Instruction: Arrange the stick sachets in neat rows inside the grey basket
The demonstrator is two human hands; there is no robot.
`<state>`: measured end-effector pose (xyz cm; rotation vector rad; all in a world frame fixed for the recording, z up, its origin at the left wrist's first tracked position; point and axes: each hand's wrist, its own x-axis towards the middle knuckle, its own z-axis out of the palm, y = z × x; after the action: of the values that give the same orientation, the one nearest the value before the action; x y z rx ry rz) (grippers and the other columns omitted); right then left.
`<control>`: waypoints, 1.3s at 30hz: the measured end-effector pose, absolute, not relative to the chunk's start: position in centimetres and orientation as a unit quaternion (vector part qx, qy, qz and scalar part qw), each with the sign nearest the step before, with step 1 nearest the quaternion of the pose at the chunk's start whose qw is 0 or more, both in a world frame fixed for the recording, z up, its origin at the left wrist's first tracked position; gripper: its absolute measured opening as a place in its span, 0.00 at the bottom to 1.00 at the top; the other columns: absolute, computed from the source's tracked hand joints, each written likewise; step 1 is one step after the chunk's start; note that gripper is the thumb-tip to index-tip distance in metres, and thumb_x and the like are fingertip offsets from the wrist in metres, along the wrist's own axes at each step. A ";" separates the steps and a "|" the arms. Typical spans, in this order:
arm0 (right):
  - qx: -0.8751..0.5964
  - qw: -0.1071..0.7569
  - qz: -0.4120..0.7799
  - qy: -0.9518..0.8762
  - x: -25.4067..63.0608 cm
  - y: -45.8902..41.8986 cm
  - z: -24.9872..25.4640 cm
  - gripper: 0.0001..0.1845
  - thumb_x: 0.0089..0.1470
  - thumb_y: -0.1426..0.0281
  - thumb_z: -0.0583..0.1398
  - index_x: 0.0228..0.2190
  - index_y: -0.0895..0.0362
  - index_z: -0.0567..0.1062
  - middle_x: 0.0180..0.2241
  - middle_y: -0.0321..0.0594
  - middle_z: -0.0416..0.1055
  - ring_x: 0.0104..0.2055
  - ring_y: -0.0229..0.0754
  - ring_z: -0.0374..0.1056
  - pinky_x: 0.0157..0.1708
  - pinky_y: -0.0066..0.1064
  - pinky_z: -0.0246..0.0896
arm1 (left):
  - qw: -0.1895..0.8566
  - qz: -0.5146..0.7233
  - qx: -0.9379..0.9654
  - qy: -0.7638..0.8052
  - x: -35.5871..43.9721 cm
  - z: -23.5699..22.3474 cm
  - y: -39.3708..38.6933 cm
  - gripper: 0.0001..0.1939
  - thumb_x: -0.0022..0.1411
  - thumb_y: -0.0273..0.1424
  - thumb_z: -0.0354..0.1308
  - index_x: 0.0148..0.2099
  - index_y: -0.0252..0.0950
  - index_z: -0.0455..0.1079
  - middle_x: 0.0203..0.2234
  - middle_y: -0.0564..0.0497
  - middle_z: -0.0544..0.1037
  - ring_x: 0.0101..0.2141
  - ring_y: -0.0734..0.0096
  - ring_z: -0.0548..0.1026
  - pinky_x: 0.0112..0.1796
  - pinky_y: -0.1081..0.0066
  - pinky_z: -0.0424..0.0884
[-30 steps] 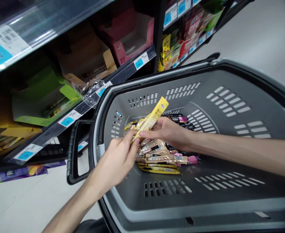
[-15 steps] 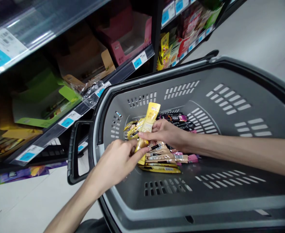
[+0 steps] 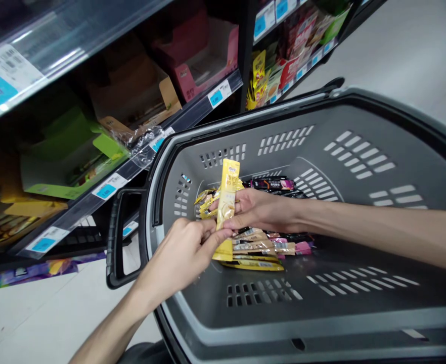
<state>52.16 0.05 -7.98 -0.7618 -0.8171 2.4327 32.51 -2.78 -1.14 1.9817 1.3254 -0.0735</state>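
Observation:
A slim yellow drink sachet (image 3: 229, 184) is held between both hands above the grey shopping basket (image 3: 268, 308). My left hand (image 3: 187, 250) pinches its lower part between thumb and fingers. My right hand (image 3: 251, 208) grips its middle from the right, the thumb on the printed face and fingers behind. Under the hands lie several sachets: beige ones (image 3: 255, 247) and yellow ones (image 3: 255, 265) in front, black and purple ones (image 3: 274, 184) farther back, and more yellow packets (image 3: 207, 199) at the left, partly hidden by the hands.
Store shelves with price labels (image 3: 111, 186) stand along the left. They hold a green carton (image 3: 52, 189), a brown carton (image 3: 120, 124) and a pink carton (image 3: 192, 81). The basket's black handle (image 3: 113, 242) sticks out at its left end. Pale floor (image 3: 21, 323) shows below.
The yellow sachet has turned more upright and its top has shifted slightly left. My right thumb has moved lower on it, and my right fingers now reach farther behind it.

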 end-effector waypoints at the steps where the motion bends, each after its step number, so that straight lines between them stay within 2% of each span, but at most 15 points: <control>1: -0.278 0.230 0.883 -0.302 52.2 0.1 -8.0 0.19 0.44 0.76 0.72 0.39 0.63 0.76 0.33 0.39 0.75 0.34 0.35 0.71 0.39 0.28 0.66 | 0.368 -0.023 0.770 0.520 32.5 -1.1 -2.8 0.22 0.72 0.44 0.44 0.34 0.38 0.72 0.19 0.56 0.66 0.22 0.73 0.61 0.29 0.71 0.52; 5: -0.282 0.220 0.881 -0.309 52.1 0.1 -8.2 0.14 0.45 0.72 0.73 0.34 0.62 0.77 0.32 0.39 0.75 0.33 0.35 0.70 0.37 0.27 0.65 | 0.377 -0.020 0.764 0.524 32.5 -1.2 -2.7 0.22 0.72 0.44 0.44 0.34 0.38 0.71 0.20 0.56 0.68 0.24 0.74 0.63 0.29 0.72 0.54; 12: -0.312 0.244 0.861 -0.320 51.8 -0.4 -8.4 0.15 0.41 0.68 0.75 0.26 0.60 0.76 0.24 0.33 0.71 0.27 0.32 0.65 0.28 0.25 0.59 | 0.374 -0.014 0.759 0.533 32.6 -1.3 -2.8 0.27 0.69 0.50 0.46 0.25 0.35 0.63 0.16 0.58 0.59 0.21 0.78 0.55 0.25 0.73 0.50; 18: -0.315 0.218 0.868 -0.317 51.5 -1.0 -9.1 0.17 0.50 0.59 0.71 0.31 0.59 0.77 0.29 0.35 0.72 0.30 0.34 0.65 0.32 0.28 0.59 | 0.394 -0.007 0.758 0.520 32.5 -1.5 -2.8 0.25 0.66 0.48 0.52 0.24 0.35 0.64 0.15 0.58 0.63 0.19 0.79 0.57 0.23 0.74 0.52; 21: -0.306 0.225 0.872 -0.309 51.5 -1.1 -9.5 0.16 0.53 0.59 0.69 0.32 0.59 0.77 0.30 0.36 0.72 0.32 0.36 0.66 0.35 0.29 0.60 | 0.376 -0.004 0.764 0.524 32.5 -1.6 -2.7 0.24 0.67 0.47 0.52 0.26 0.35 0.68 0.15 0.58 0.63 0.19 0.78 0.57 0.24 0.73 0.52; 26: -0.304 0.227 0.860 -0.341 51.6 -0.9 -10.1 0.14 0.52 0.63 0.69 0.28 0.61 0.77 0.26 0.35 0.71 0.29 0.36 0.63 0.35 0.30 0.58 | 0.342 -0.023 0.777 0.529 32.5 -1.8 -2.7 0.24 0.69 0.45 0.48 0.28 0.37 0.72 0.15 0.57 0.64 0.20 0.75 0.60 0.26 0.73 0.52; 32: -0.307 0.211 0.867 -0.330 51.8 -0.9 -10.4 0.14 0.54 0.62 0.68 0.31 0.62 0.78 0.29 0.38 0.73 0.31 0.37 0.66 0.37 0.31 0.59 | 0.296 -0.049 0.793 0.531 32.5 -1.9 -2.6 0.24 0.71 0.43 0.45 0.27 0.37 0.67 0.18 0.55 0.70 0.22 0.74 0.65 0.28 0.71 0.54; 36: -0.309 0.212 0.874 -0.309 51.6 -0.9 -10.3 0.14 0.52 0.62 0.70 0.33 0.61 0.79 0.31 0.40 0.75 0.33 0.38 0.68 0.38 0.31 0.61 | 0.280 -0.041 0.798 0.533 32.5 -2.0 -2.6 0.19 0.72 0.40 0.45 0.32 0.37 0.67 0.21 0.55 0.71 0.22 0.74 0.66 0.28 0.70 0.55; 39: -0.323 0.216 0.869 -0.306 51.5 -1.0 -10.1 0.17 0.53 0.58 0.69 0.34 0.61 0.80 0.32 0.41 0.76 0.33 0.38 0.68 0.38 0.32 0.62 | 0.271 -0.042 0.800 0.533 32.4 -2.2 -2.6 0.16 0.72 0.40 0.46 0.35 0.37 0.67 0.22 0.55 0.72 0.23 0.73 0.67 0.28 0.71 0.56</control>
<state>51.48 -0.95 -10.10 -0.8953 -0.8487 2.4084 32.41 -2.56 -2.19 2.1554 1.4364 -0.1127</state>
